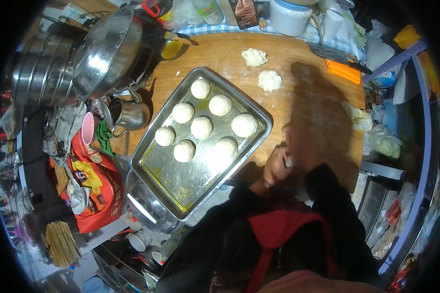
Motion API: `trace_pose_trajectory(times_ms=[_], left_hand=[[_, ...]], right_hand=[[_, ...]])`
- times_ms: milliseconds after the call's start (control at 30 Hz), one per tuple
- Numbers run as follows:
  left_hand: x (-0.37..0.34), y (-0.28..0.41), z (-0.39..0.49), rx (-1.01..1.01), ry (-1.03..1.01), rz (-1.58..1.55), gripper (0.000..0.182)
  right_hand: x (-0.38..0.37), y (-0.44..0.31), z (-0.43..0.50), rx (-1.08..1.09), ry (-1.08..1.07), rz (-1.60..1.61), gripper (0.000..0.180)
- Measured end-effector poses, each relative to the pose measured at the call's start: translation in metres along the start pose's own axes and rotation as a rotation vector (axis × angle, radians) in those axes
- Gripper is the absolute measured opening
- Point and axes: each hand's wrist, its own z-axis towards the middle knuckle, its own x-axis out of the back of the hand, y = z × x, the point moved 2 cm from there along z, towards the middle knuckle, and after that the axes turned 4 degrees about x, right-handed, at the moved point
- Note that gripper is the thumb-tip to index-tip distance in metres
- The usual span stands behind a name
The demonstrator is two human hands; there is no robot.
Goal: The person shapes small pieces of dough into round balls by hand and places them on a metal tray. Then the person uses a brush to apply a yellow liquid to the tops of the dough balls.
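Observation:
In the head view, my left hand (276,167) is curled beside the tray's right corner, with a small whitish piece, apparently dough (288,161), at its fingers. My right hand (303,148) is close against it, blurred and in shadow, so its fingers are unclear. Several round dough balls (201,128) sit apart from each other on an oiled metal tray (161,193), mostly towards its far half. Two rough dough lumps (270,81) (255,57) lie on the wooden board (220,47) beyond the tray.
A large metal pan (104,55) and a metal pitcher (134,114) stand left of the tray. A bowl of yellow liquid (171,49) is at the far left. At the board's far right lie a dark flat-bladed tool (328,53) and an orange item (344,71). A white tub (290,18) stands behind.

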Motion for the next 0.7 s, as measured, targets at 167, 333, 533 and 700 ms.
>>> trace_pose_trajectory(times_ms=[167, 333, 533, 700], left_hand=[[0.005, -0.005, -0.057, 0.028, -0.072, 0.120, 0.043], [0.015, 0.012, -0.063, 0.603, -0.398, -0.602, 0.050], [0.023, 0.028, -0.024, 0.313, -0.175, -0.358, 0.031], [0.011, 0.010, 0.015, 0.221, 0.096, -0.338, 0.020]], right_hand=[[-0.011, -0.013, -0.069, -0.016, 0.226, -0.056, 0.014], [-0.018, 0.011, -0.087, -0.303, 0.105, 0.283, 0.019], [0.003, 0.000, -0.062, -0.074, 0.178, 0.067, 0.035], [-0.002, -0.001, -0.054, -0.024, 0.184, 0.236, 0.045]])
